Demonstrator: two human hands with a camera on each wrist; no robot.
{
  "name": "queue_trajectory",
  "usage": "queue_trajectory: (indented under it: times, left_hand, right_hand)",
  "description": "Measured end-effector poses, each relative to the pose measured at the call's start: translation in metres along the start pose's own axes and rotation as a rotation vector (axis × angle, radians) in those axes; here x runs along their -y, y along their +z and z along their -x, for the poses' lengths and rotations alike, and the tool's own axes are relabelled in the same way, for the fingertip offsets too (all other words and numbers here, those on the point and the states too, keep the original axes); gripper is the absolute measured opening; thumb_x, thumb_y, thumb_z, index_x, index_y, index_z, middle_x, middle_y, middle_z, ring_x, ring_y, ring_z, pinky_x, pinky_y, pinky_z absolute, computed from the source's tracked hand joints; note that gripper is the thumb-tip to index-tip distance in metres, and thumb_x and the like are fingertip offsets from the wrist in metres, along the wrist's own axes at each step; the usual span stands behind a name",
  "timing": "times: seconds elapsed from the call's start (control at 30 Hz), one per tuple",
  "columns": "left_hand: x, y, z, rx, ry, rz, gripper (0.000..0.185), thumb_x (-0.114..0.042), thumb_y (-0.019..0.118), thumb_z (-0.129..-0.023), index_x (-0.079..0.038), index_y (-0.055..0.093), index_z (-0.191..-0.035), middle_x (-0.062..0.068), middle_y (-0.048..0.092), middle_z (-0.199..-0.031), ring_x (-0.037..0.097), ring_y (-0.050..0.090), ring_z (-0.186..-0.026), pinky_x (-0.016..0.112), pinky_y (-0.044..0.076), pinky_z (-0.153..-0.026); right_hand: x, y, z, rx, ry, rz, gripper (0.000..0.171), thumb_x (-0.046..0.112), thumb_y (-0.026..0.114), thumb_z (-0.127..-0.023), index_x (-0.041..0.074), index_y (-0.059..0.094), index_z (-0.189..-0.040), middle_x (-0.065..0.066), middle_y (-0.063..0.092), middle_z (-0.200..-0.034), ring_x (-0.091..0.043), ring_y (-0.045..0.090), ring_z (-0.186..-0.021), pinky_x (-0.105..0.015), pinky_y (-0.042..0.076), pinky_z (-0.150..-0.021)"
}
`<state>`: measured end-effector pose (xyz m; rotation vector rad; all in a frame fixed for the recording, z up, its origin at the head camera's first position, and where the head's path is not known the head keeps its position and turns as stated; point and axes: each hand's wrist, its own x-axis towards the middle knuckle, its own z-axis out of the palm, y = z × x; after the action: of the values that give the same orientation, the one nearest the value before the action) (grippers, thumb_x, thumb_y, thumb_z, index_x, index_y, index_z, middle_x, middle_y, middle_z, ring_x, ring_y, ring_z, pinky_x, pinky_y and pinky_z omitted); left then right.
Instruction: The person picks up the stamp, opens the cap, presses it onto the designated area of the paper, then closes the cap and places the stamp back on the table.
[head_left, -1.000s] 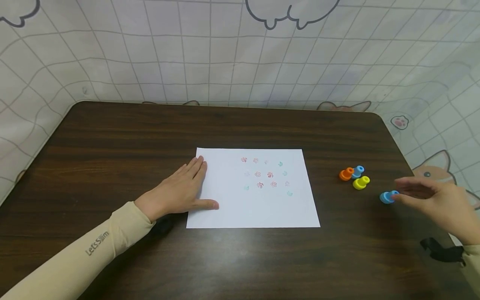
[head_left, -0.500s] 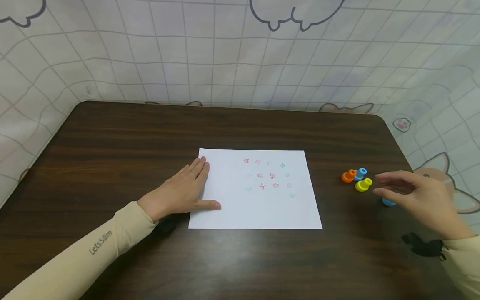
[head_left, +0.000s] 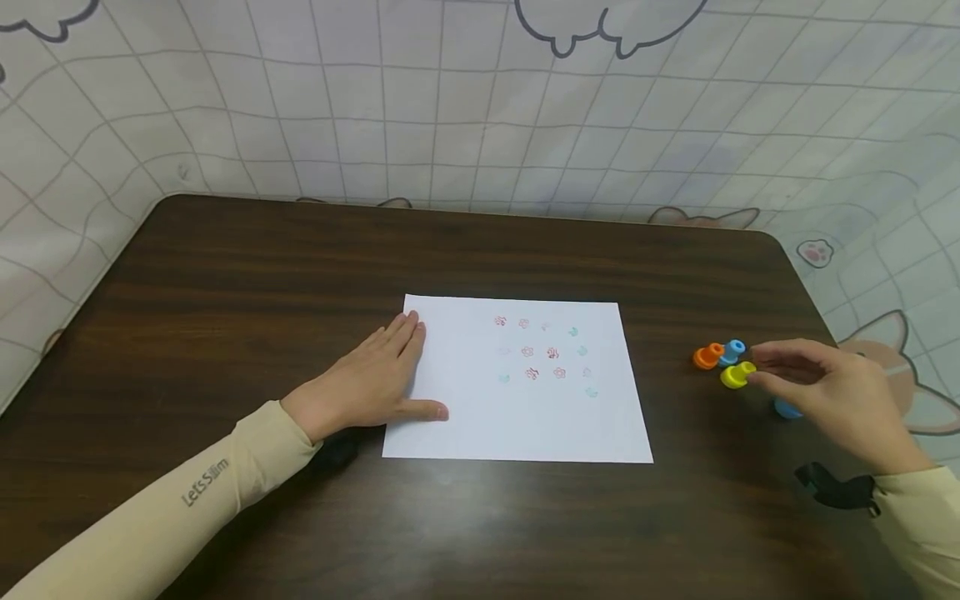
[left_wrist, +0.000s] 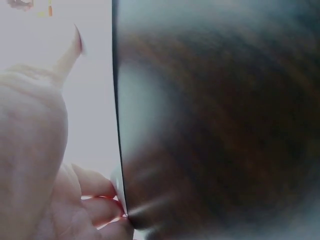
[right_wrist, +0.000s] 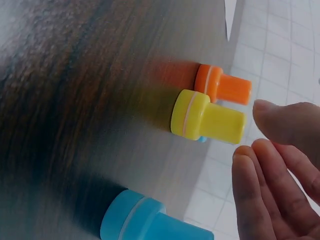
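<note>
My left hand lies flat on the left edge of a white sheet of paper, thumb spread. Small red, pink and green stamped prints, some of them flowers, mark the sheet's upper right. Over at the right, my right hand hovers beside a yellow stamp, holding nothing. The right wrist view has the thumb and fingertips parted close to the top of the yellow stamp's handle. Behind it are an orange stamp and a blue stamp. A second blue stamp stands nearer me, partly hidden by the hand in the head view.
The dark wood-grain table has rounded far corners. A pale grid-patterned cloth with cartoon drawings hangs behind it and at its sides. A black strap is on the right wrist.
My right hand has left the nearer blue stamp and moved left to beside the yellow one. The left hand stays on the paper. The head view has shifted slightly.
</note>
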<state>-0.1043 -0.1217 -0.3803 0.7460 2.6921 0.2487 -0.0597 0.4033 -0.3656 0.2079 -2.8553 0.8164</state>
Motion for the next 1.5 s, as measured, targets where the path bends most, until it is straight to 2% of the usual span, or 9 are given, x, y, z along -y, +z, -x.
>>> queue_trajectory:
  times: [0.07, 0.17, 0.27, 0.37, 0.57, 0.8, 0.97, 1.27, 1.5]
  left_hand:
    - [0.000, 0.000, 0.000, 0.001, -0.002, 0.003, 0.118, -0.071, 0.067, -0.088, 0.009, 0.020, -0.160, 0.027, 0.012, -0.172, 0.042, 0.012, -0.163, 0.059, 0.022, -0.130]
    - [-0.001, 0.001, 0.000, 0.001, -0.001, -0.001, 0.118, -0.071, 0.067, -0.088, 0.009, 0.020, -0.160, 0.027, 0.012, -0.172, 0.042, 0.012, -0.163, 0.059, 0.022, -0.130]
    - [-0.001, 0.001, -0.001, -0.001, 0.000, -0.006, 0.118, -0.071, 0.067, -0.087, 0.009, 0.020, -0.160, 0.027, 0.013, -0.172, 0.042, 0.012, -0.163, 0.059, 0.022, -0.130]
    - [-0.001, 0.000, -0.001, 0.001, -0.002, -0.008, 0.118, -0.071, 0.067, -0.088, 0.009, 0.020, -0.160, 0.027, 0.013, -0.172, 0.042, 0.012, -0.163, 0.058, 0.022, -0.131]
    - [0.000, 0.000, 0.000, -0.005, -0.003, -0.013, 0.117, -0.070, 0.067, -0.088, 0.009, 0.021, -0.160, 0.027, 0.014, -0.172, 0.042, 0.013, -0.162, 0.058, 0.023, -0.130]
    - [0.000, 0.000, 0.000, -0.001, -0.007, -0.010, 0.117, -0.070, 0.067, -0.088, 0.009, 0.021, -0.160, 0.027, 0.014, -0.172, 0.042, 0.013, -0.162, 0.058, 0.023, -0.130]
    - [0.000, 0.000, 0.000, 0.006, -0.012, -0.007, 0.117, -0.070, 0.067, -0.088, 0.009, 0.020, -0.161, 0.027, 0.012, -0.172, 0.041, 0.011, -0.163, 0.058, 0.021, -0.131]
    - [-0.001, 0.000, -0.001, 0.007, -0.010, -0.007, 0.118, -0.072, 0.067, -0.088, 0.008, 0.019, -0.161, 0.025, 0.011, -0.173, 0.041, 0.010, -0.163, 0.057, 0.021, -0.131]
    - [0.000, 0.000, 0.000, 0.006, -0.013, -0.011, 0.118, -0.072, 0.067, -0.088, 0.008, 0.019, -0.161, 0.026, 0.012, -0.173, 0.041, 0.011, -0.163, 0.057, 0.021, -0.131]
  right_hand:
    - [0.000, 0.000, -0.001, 0.009, 0.016, 0.020, 0.029, 0.009, 0.085, -0.084, 0.008, 0.076, -0.112, 0.037, 0.067, -0.098, 0.033, 0.056, -0.082, 0.000, 0.048, -0.063]
    - [0.000, 0.001, -0.001, 0.030, 0.034, 0.052, 0.027, 0.013, 0.085, -0.086, 0.009, 0.076, -0.111, 0.009, 0.080, -0.096, 0.032, 0.055, -0.079, -0.006, 0.050, -0.058]
    - [0.001, 0.004, 0.000, 0.036, 0.042, 0.080, 0.025, 0.016, 0.084, -0.088, 0.010, 0.076, -0.110, -0.016, 0.081, -0.098, 0.032, 0.053, -0.077, -0.011, 0.049, -0.055]
    - [0.002, 0.007, 0.000, 0.038, 0.038, 0.068, 0.026, 0.013, 0.084, -0.086, 0.008, 0.076, -0.110, -0.022, 0.079, -0.101, 0.032, 0.053, -0.077, -0.008, 0.049, -0.057]
    - [0.005, 0.011, 0.001, 0.034, 0.015, 0.042, 0.029, 0.009, 0.087, -0.082, 0.011, 0.077, -0.108, -0.011, 0.081, -0.093, 0.027, 0.058, -0.075, -0.004, 0.048, -0.060]
    - [0.006, 0.014, 0.005, 0.070, 0.001, 0.002, 0.030, 0.012, 0.089, -0.081, 0.015, 0.077, -0.109, 0.016, 0.077, -0.086, 0.019, 0.065, -0.075, -0.003, 0.050, -0.064]
    - [0.006, 0.017, 0.006, 0.088, 0.005, 0.002, 0.032, 0.013, 0.090, -0.079, 0.014, 0.077, -0.108, 0.013, 0.077, -0.084, 0.017, 0.065, -0.073, -0.003, 0.049, -0.063]
    - [0.003, 0.024, 0.006, 0.129, 0.067, -0.007, 0.033, 0.020, 0.090, -0.080, 0.013, 0.077, -0.109, 0.009, 0.079, -0.091, 0.020, 0.064, -0.077, -0.005, 0.051, -0.064]
    - [0.004, 0.027, 0.004, 0.150, 0.067, -0.033, 0.032, 0.020, 0.088, -0.083, 0.012, 0.077, -0.112, 0.034, 0.064, -0.093, 0.022, 0.063, -0.081, -0.006, 0.053, -0.065]
